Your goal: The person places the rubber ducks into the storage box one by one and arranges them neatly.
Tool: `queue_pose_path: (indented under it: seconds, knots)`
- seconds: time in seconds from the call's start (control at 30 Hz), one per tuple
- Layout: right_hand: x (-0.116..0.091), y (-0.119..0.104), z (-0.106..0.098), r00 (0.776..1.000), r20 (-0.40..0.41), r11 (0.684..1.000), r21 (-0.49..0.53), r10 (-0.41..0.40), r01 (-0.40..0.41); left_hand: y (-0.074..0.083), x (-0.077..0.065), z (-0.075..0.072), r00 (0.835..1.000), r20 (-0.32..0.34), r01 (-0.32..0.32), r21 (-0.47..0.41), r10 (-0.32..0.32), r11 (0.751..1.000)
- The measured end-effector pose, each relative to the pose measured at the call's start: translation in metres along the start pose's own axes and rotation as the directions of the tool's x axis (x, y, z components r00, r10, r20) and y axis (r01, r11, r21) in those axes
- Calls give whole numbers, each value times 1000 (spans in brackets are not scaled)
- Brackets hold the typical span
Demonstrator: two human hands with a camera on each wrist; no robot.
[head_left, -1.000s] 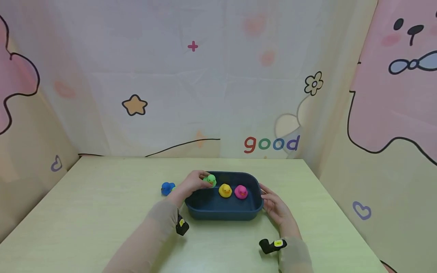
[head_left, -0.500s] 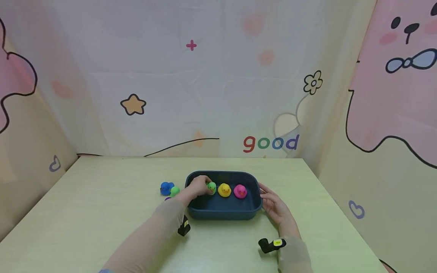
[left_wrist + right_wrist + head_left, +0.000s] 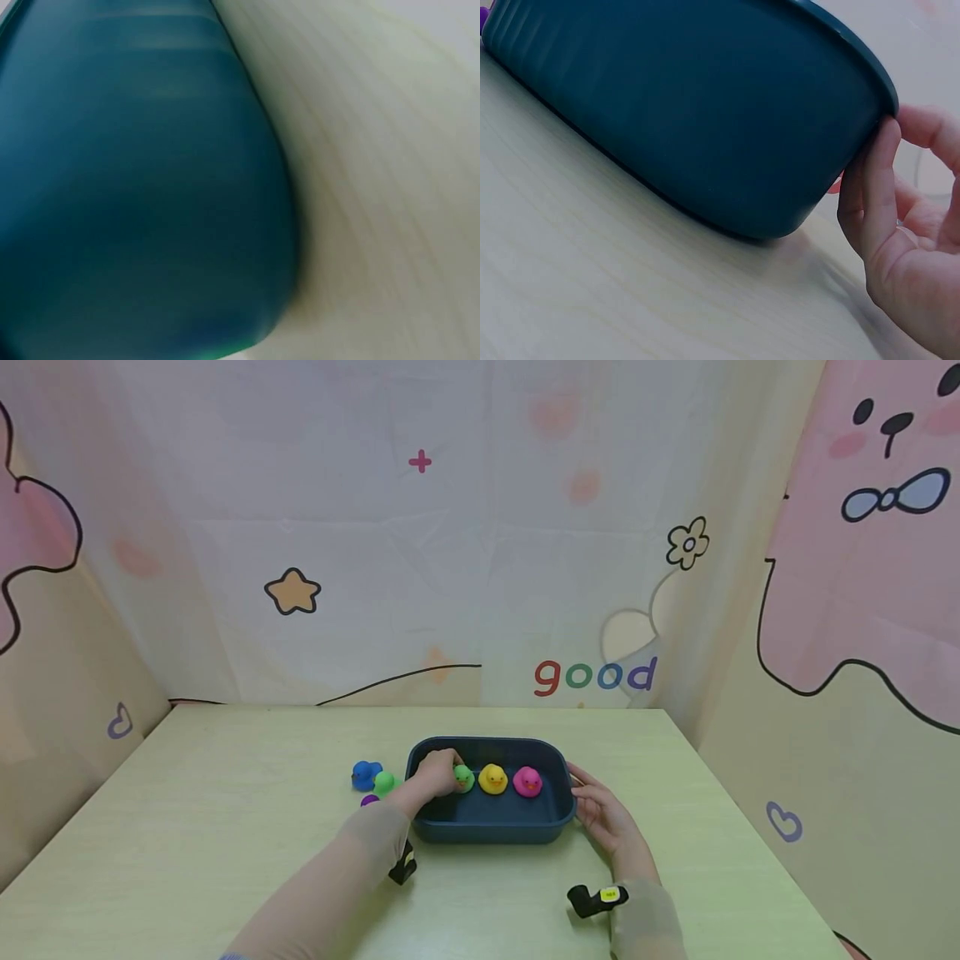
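My left hand [image 3: 438, 772] reaches over the left rim of a dark blue plastic basin [image 3: 495, 833] and grips a green rubber duck [image 3: 465, 779] low inside it. A yellow rubber duck [image 3: 493, 779] and a pink rubber duck [image 3: 528, 782] sit upright beside it in a row. The right hand [image 3: 606, 814] touches the basin's right end from outside. In the right wrist view its fingers [image 3: 881, 176] lie against the wall just below the rim. In the left wrist view only the basin's outer wall [image 3: 150, 180] and the table show; the left hand is out of that view.
Left of the basin, on the pale wooden table [image 3: 225, 827], lie a blue duck [image 3: 367, 775], another green duck [image 3: 385, 783] and a purple object [image 3: 370, 800], partly hidden by the left arm. A printed curtain [image 3: 360, 527] hangs behind the table.
My left hand has carried the green duck from above the basin's rim down into the basin, beside the yellow duck. The right hand has stayed at the right end.
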State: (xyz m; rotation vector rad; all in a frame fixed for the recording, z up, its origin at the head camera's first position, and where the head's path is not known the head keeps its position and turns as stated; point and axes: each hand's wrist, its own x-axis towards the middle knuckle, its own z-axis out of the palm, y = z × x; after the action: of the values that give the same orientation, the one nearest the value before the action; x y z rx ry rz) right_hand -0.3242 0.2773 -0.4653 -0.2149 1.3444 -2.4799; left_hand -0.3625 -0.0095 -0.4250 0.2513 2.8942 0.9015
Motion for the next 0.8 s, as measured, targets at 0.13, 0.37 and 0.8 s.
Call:
queue_pose_path:
  seconds: [0.13,0.37,0.8]
  knots:
    - [0,0,0,1000,-7,1000,-9,2,-2,2,-3,-3,1000,18,-1,15,1,1000]
    - [0,0,1,1000,-6,1000,-15,-3,3,1,-12,-19,996,31,-81,10,81,997]
    - [-2,-2,4,1000,20,1000,-9,-5,5,-58,-19,-89,967,-48,-253,-299,251,920]
